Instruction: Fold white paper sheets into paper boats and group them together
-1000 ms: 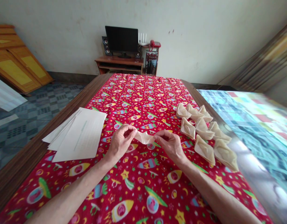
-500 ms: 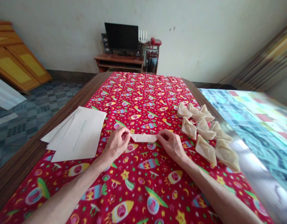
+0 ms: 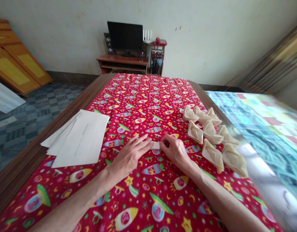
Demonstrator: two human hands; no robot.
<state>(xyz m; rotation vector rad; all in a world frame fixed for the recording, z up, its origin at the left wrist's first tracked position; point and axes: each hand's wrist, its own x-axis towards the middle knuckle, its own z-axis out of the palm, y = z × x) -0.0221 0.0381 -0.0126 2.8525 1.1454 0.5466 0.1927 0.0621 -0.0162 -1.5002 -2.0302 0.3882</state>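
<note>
A narrow folded strip of white paper (image 3: 156,145) lies on the red patterned tablecloth in front of me. My left hand (image 3: 133,150) rests flat with its fingers stretched out, covering the strip's left part. At the strip's right end, my right hand (image 3: 172,148) is closed in a pinch on the paper; its fingertips are partly hidden. To the right sit several folded paper boat-like shapes (image 3: 212,132), off-white and grouped in loose rows. Several flat white sheets (image 3: 83,138) lie fanned out and overlapping, left of my left hand.
The tablecloth (image 3: 148,106) covers a dark wooden table (image 3: 90,93). Beyond its far end stands a small desk (image 3: 121,59) with a monitor (image 3: 125,37), speakers and a red telephone (image 3: 160,42). A bed with a checked cover (image 3: 256,129) adjoins on the right.
My left hand has let go of the strip's left end, spread its fingers and moved right, flat over the paper. My right hand still pinches the right end.
</note>
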